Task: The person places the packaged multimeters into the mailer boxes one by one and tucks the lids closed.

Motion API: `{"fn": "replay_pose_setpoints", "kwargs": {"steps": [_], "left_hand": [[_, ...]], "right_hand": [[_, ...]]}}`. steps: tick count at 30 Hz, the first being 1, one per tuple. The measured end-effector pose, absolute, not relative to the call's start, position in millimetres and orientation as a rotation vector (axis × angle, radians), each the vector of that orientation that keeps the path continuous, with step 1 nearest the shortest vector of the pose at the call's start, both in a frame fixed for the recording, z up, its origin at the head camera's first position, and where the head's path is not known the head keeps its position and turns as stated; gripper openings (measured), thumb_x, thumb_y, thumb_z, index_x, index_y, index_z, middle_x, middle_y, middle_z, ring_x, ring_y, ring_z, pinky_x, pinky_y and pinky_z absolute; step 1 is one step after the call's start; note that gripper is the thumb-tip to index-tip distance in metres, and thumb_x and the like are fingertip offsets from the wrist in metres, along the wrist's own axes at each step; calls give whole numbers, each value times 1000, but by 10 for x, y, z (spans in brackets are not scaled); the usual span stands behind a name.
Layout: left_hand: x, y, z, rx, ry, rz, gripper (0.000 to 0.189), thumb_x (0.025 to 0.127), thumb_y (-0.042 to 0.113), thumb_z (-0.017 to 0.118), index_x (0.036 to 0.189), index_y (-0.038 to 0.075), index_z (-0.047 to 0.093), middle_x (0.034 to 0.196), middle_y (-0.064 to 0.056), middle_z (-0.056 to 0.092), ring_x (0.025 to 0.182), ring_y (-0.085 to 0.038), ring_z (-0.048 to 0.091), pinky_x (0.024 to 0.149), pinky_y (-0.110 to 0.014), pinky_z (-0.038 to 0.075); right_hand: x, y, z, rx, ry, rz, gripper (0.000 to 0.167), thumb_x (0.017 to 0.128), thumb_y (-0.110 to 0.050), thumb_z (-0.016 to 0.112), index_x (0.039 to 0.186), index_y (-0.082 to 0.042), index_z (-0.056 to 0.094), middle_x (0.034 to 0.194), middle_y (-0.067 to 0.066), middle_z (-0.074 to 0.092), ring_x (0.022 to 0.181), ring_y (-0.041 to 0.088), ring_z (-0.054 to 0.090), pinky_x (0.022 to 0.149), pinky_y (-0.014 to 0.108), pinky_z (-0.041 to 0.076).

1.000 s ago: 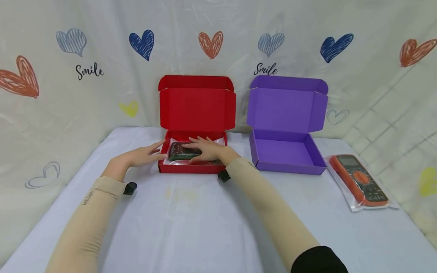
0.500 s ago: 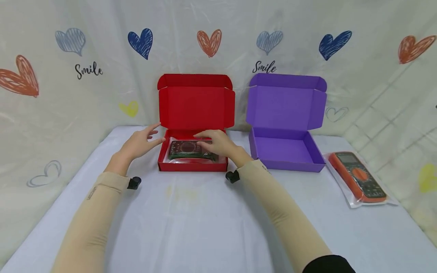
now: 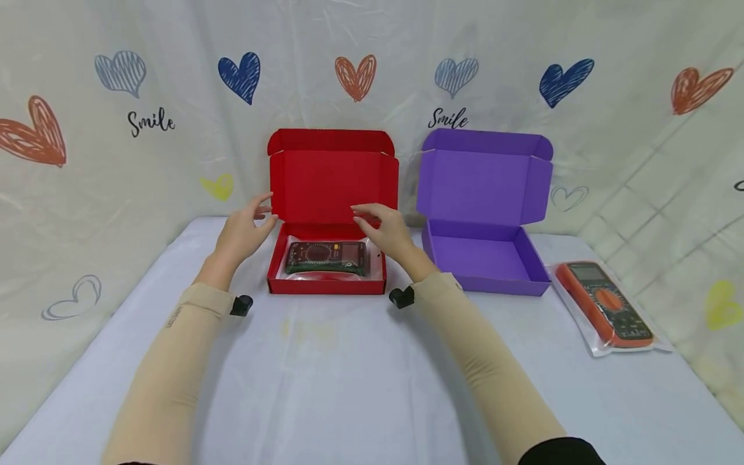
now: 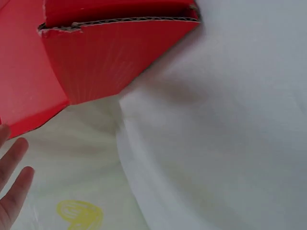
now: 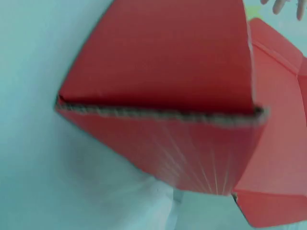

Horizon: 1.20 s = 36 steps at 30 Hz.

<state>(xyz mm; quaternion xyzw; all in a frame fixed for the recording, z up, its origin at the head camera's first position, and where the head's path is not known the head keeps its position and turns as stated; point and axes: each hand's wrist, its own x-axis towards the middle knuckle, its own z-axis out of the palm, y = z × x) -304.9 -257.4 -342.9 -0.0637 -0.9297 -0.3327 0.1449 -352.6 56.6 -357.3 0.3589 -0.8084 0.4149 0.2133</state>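
A red cardboard box stands on the table with its lid raised behind it. Inside lies a dark multimeter with a green side, wrapped in clear plastic. My left hand is at the lid's lower left corner, fingers spread and holding nothing; its fingertips show beside the red lid in the left wrist view. On the other side, my right hand hovers over the box's right end, in front of the lid, thumb and fingers apart. The right wrist view shows the box's side wall up close.
Just right of the red box is an open purple box with nothing in it. Further right, an orange multimeter in a clear bag lies on the white tablecloth. A curtain printed with hearts hangs behind.
The right hand has lifted off the dark multimeter and moved up and right. My left hand has risen from the box's left rim to the lid's corner. The boxes stay in place.
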Motion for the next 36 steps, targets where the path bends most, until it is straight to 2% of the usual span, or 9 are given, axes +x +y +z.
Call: {"fn": "replay_pose_setpoints", "kwargs": {"steps": [4, 8, 14, 20, 25, 27, 29, 32, 36], "left_hand": [[-3114, -2559, -3404, -192, -2608, -972, 58, 104, 23, 58, 158, 15, 40, 142, -20, 59, 127, -40, 57, 95, -58, 53], [-3176, -2530, -3358, -191, -2566, -993, 54, 103, 17, 58, 155, 11, 44, 141, -22, 59, 127, -41, 58, 98, -58, 51], [-3284, -2506, -3317, -112, -2488, -1118, 50, 102, 12, 54, 152, 8, 47, 142, -23, 58, 125, -40, 60, 98, -56, 52], [-3367, -2516, -3334, -49, -2420, -1239, 51, 102, 8, 54, 153, 9, 48, 145, -23, 55, 125, -41, 59, 99, -54, 52], [-3425, -2506, -3360, -12, -2386, -1319, 49, 102, 6, 51, 151, 6, 49, 142, -24, 58, 123, -42, 61, 101, -52, 50], [-3447, -2496, -3354, 11, -2378, -1338, 48, 102, 5, 50, 150, 6, 50, 139, -24, 60, 122, -40, 62, 98, -46, 53], [-3463, -2488, -3335, 35, -2375, -1351, 49, 102, 4, 50, 150, 7, 51, 136, -23, 62, 123, -37, 62, 88, -36, 55], [-3485, -2483, -3312, 69, -2361, -1391, 50, 101, 4, 49, 151, 7, 50, 133, -23, 64, 119, -36, 64, 69, -25, 47], [-3497, -2481, -3308, 105, -2321, -1479, 50, 102, 5, 48, 152, 7, 49, 132, -22, 65, 112, -38, 67, 65, -18, 44]], "right_hand": [[-3609, 639, -3578, 879, -2112, 1198, 27, 95, -1, 71, 122, 2, 72, 114, 16, 74, 96, 27, 71, 86, 38, 59], [-3690, 709, -3592, 701, -2031, 1278, 24, 96, 0, 70, 119, 4, 73, 111, 17, 74, 93, 31, 70, 84, 41, 58], [-3789, 792, -3594, 430, -1999, 1472, 25, 96, -2, 69, 121, 6, 72, 113, 19, 73, 96, 34, 71, 88, 41, 57], [-3836, 831, -3579, 375, -2049, 1477, 29, 97, -2, 68, 125, 5, 69, 118, 21, 70, 100, 34, 70, 91, 42, 56], [-3845, 819, -3583, 294, -2085, 1495, 32, 99, -1, 65, 130, 2, 68, 126, 18, 68, 106, 32, 69, 91, 42, 56], [-3846, 810, -3584, 246, -2097, 1515, 34, 99, -1, 64, 133, 0, 67, 129, 16, 67, 108, 30, 68, 91, 43, 56], [-3854, 805, -3584, 204, -2117, 1527, 36, 100, -2, 64, 135, -3, 66, 133, 14, 66, 112, 29, 68, 91, 42, 57], [-3872, 794, -3590, 169, -2150, 1536, 38, 101, -2, 62, 139, -4, 64, 136, 12, 64, 115, 28, 67, 92, 41, 56], [-3894, 779, -3606, 165, -2191, 1521, 38, 100, 1, 60, 138, -3, 63, 131, 16, 67, 114, 30, 68, 92, 40, 57]]}}
